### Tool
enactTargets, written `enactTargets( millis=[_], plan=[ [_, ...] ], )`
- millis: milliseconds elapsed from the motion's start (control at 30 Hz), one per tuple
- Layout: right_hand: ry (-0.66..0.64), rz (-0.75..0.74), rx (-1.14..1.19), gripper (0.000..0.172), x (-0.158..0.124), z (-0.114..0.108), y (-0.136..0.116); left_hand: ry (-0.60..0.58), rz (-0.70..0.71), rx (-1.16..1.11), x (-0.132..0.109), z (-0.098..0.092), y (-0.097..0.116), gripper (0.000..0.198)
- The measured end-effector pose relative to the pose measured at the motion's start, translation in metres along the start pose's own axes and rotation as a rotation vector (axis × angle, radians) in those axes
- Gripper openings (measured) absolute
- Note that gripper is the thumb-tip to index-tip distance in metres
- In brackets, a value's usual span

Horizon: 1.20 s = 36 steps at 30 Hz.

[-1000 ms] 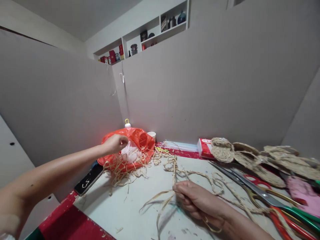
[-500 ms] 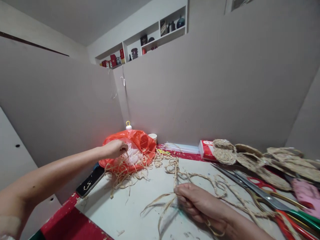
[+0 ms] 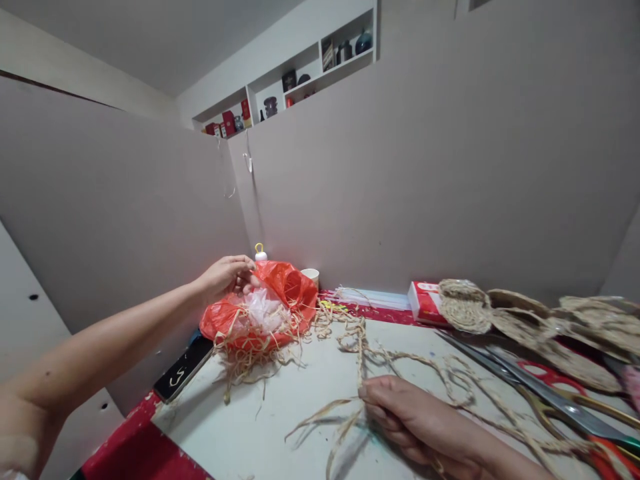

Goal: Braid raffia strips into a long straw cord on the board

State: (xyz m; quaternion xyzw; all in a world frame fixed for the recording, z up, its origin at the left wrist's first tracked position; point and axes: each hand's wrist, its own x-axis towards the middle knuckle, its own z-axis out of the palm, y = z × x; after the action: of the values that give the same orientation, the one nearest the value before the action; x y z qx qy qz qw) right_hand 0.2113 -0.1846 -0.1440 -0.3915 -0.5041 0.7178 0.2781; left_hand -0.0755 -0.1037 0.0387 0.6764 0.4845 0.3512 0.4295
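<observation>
Braided raffia cord [image 3: 359, 353] clamped in the right hand [image 3: 415, 420], fingers folded tight over it low on the table [image 3: 280, 407]. Running up and away from the knuckles, then looping off to the right. Unbraided ends [image 3: 320, 421] fanned out just left of the fist, flat on the tabletop.

Over to the left hand [image 3: 227, 275], stretched far forward, fingers curled against the top edge of the red plastic bag [image 3: 293, 288]. Touching it for sure; gripping or not, cannot tell. Loose raffia strands [image 3: 250, 343] spilling from the bag mouth just below that hand, white plastic [image 3: 264, 310] bunched inside.

Black phone [image 3: 183, 367] lying under the left forearm. White bottle [image 3: 260, 253] and paper cup [image 3: 311, 275] just beyond the bag. Right of the right hand: scissors [image 3: 550, 393], and farther back woven raffia discs [image 3: 465, 308] beside a red box [image 3: 425, 301].
</observation>
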Motion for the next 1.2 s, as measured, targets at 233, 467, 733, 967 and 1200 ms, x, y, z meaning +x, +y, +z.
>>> enactTargets(
  millis=[233, 467, 733, 967, 1200],
  plan=[
    [-0.002, 0.031, -0.002, 0.029, -0.002, 0.0, -0.001, -0.133, 0.139, 0.609, 0.001, 0.015, -0.041, 0.018],
    [-0.01, 0.05, 0.005, 0.031, -0.002, -0.001, -0.001, -0.257, 0.226, 1.146, -0.017, 0.042, -0.064, 0.018],
    [0.015, 0.066, -0.021, 0.033, -0.005, 0.002, -0.006, -0.254, 0.203, 1.135, -0.017, 0.056, -0.086, 0.017],
    [0.019, 0.079, -0.025, 0.031, -0.003, 0.0, -0.002, -0.172, 0.04, 0.217, -0.018, 0.044, -0.044, 0.011],
    [0.027, 0.083, -0.015, 0.031, -0.003, 0.001, -0.002, -0.201, -0.158, -0.233, -0.03, 0.044, -0.031, 0.022]
  ],
)
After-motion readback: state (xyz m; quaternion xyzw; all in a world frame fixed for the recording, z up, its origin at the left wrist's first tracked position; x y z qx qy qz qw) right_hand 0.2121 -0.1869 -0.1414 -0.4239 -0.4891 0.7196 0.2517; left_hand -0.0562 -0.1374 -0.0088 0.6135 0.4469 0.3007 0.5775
